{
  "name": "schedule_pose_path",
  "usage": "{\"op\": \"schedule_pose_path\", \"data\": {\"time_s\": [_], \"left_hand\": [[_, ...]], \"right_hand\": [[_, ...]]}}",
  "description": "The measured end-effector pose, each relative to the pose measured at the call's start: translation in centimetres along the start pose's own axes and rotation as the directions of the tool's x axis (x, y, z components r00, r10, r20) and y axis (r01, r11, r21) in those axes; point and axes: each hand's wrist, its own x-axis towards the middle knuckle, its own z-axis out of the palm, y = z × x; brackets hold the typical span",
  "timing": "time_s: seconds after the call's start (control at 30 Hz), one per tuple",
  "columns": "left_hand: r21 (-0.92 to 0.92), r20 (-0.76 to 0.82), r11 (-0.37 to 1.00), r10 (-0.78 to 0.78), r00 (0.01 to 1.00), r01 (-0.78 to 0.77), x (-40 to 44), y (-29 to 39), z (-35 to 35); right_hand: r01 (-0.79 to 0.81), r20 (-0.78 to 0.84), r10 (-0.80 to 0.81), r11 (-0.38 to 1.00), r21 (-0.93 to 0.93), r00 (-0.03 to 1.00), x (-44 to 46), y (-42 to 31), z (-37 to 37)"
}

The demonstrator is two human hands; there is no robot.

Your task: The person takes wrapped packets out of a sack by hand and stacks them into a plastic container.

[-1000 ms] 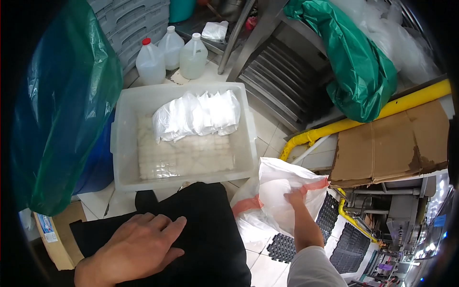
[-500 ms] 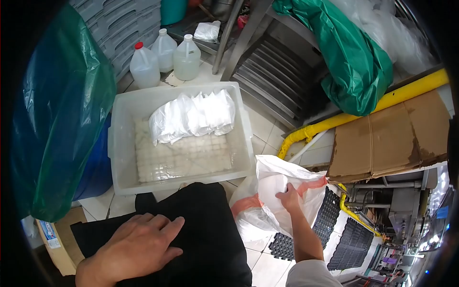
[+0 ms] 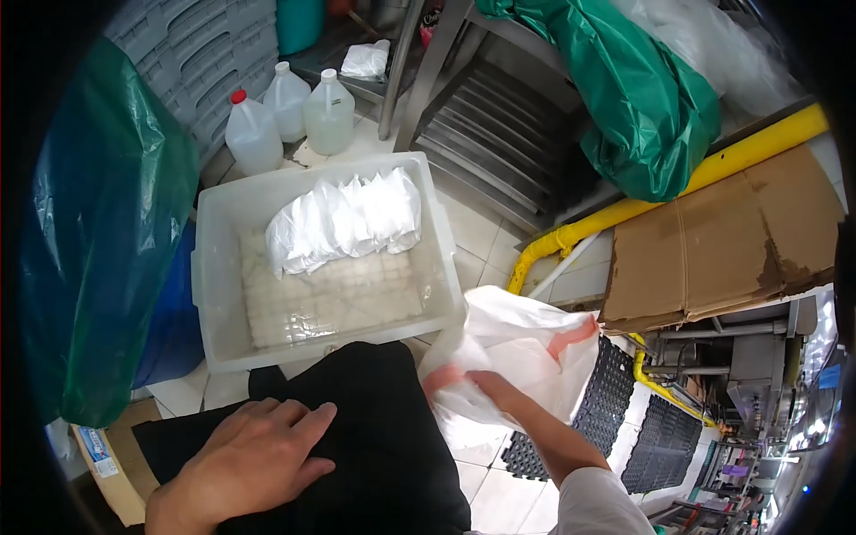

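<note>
My left hand lies palm down over the black cloth across my lap, thumb apart from the fingers and nothing held. On the right, my right hand is at a white woven sack with red bands. Folds of the sack hide its fingertips, so I cannot make out what they hold. A translucent plastic tub stands in front of me. White plastic-wrapped packets are lined up in a row on its far side, and a layer of pale blocks covers its bottom.
Three plastic jugs stand behind the tub. A green plastic bag hangs over a blue container at left. On the right are a yellow pipe, cardboard and black rubber mats. Metal shelving stands behind.
My right hand has moved left and lower within the sack's mouth, and the sack's opening has folded over. My left hand stays on the black cloth. The view has shifted slightly.
</note>
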Motion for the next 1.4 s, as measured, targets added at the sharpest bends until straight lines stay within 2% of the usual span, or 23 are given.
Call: {"op": "schedule_pose_path", "data": {"time_s": [0.03, 0.07, 0.13, 0.17, 0.2, 0.27, 0.3, 0.37, 0.5, 0.57, 0.6, 0.67, 0.7, 0.77, 0.87, 0.9, 1.0, 1.03, 1.07, 1.13, 1.2, 1.33, 1.4], "left_hand": [[0.003, -0.003, 1.0, -0.001, 1.0, 0.001, 0.1, 0.1, -0.1], [0.004, 0.003, 1.0, -0.006, 1.0, 0.006, 0.1, 0.2, -0.1], [0.007, 0.01, 1.0, -0.023, 1.0, 0.023, 0.1, 0.2, -0.3], [0.001, 0.003, 1.0, -0.006, 1.0, 0.006, 0.1, 0.2, -0.2], [-0.005, -0.002, 1.0, 0.016, 1.0, -0.016, 0.2, 0.3, -0.1], [-0.001, 0.021, 1.0, 0.004, 1.0, -0.004, 0.3, 0.4, 0.1], [0.005, 0.038, 1.0, -0.012, 0.999, 0.012, 0.3, 0.5, 0.1], [0.018, 0.037, 1.0, -0.025, 0.999, 0.025, 0.3, 1.1, 0.2], [-0.002, 0.025, 0.999, -0.042, 0.999, 0.042, 0.0, 0.9, 0.5], [0.001, 0.028, 0.999, -0.05, 0.998, 0.05, 0.0, 1.1, 0.4], [0.001, 0.034, 0.998, -0.057, 0.998, 0.057, -0.2, 1.0, 0.4], [0.011, 0.026, 0.998, -0.058, 0.998, 0.058, -0.5, 0.5, 0.6], [0.02, 0.02, 0.999, -0.048, 0.999, 0.048, -0.6, 0.3, 0.7], [0.002, 0.004, 1.0, -0.031, 1.0, 0.031, -0.8, 0.1, 0.6], [-0.014, -0.043, 0.999, 0.039, 0.998, -0.04, -0.8, -0.4, 0.6], [-0.009, -0.07, 0.996, 0.091, 0.993, -0.092, -0.8, -0.7, 0.6], [-0.054, -0.026, 0.997, 0.049, 0.998, -0.051, -0.7, -1.1, 0.6], [-0.053, -0.055, 0.995, 0.085, 0.995, -0.088, -0.8, -1.5, 1.0], [-0.056, -0.069, 0.998, 0.034, 0.997, -0.037, -0.8, -1.7, 1.3], [-0.015, -0.061, 0.993, 0.119, 0.991, -0.12, -0.9, -1.7, 1.8], [-0.01, -0.069, 0.993, 0.121, 0.99, -0.122, -1.1, -1.5, 1.8], [-0.038, -0.105, 0.991, 0.121, 0.987, -0.126, -1.6, -1.8, 2.3], [-0.053, -0.14, 0.992, 0.104, 0.985, -0.112, -2.1, -1.7, 2.5]], "right_hand": [[-0.055, 0.12, 0.052, 0.998, 0.022, 0.991, 1.1, 1.1, 0.7], [-0.049, 0.12, 0.046, 0.999, 0.021, 0.992, 1.6, 2.2, 0.3], [-0.006, 0.014, 0.008, 0.987, -0.158, 1.0, 2.3, 4.1, -0.8], [-0.098, 0.084, 0.185, 0.792, -0.603, 0.979, 3.4, 1.9, -2.2], [-0.099, 0.086, 0.187, 0.794, -0.6, 0.979, 4.3, 4.1, -2.1], [-0.296, -0.267, 0.149, 0.671, -0.68, 0.952, 7.0, 10.1, -2.0], [-0.295, -0.267, 0.148, 0.677, -0.675, 0.952, 7.1, 9.7, -1.9], [-0.403, -0.353, 0.272, 0.832, -0.38, 0.895, 7.5, 7.5, -2.2], [-0.436, -0.37, 0.298, 0.815, -0.382, 0.88, 8.6, 4.5, -1.3], [-0.568, -0.388, 0.44, 0.755, -0.329, 0.81, 9.3, 3.9, -1.2], [-0.56, -0.385, 0.432, 0.758, -0.336, 0.816, 9.9, 4.5, -1.3], [-0.425, -0.34, 0.31, 0.834, -0.352, 0.888, 10.4, 6.3, -1.9], [-0.429, -0.34, 0.312, 0.83, -0.356, 0.887, 10.0, 6.9, -2.3], [-0.261, -0.276, 0.253, 0.965, 0.01, 0.927, 8.3, 5.7, -3.5], [-0.143, -0.309, 0.156, 0.988, 0.066, 0.938, 3.3, -0.2, -5.9], [-0.154, -0.35, 0.127, 0.987, -0.053, 0.928, 1.4, -3.1, -6.6], [-0.178, -0.489, -0.013, 0.923, -0.342, 0.872, -2.7, -10.3, -8.0], [-0.084, -0.537, -0.112, 0.941, -0.327, 0.836, -3.3, -10.1, -8.9], [0.01, -0.586, -0.199, 0.951, -0.31, 0.785, -3.4, -10.2, -9.7], [0.148, -0.556, -0.092, 0.987, 0.057, 0.826, -5.7, -18.6, -10.5], [0.288, -0.475, -0.169, 0.939, 0.19, 0.864, -6.8, -24.6, -10.7], [0.446, -0.403, -0.316, 0.848, 0.285, 0.859, -2.1, -30.8, -8.7], [0.43, -0.31, -0.336, 0.847, 0.312, 0.889, 3.4, -32.2, -7.0]]}}
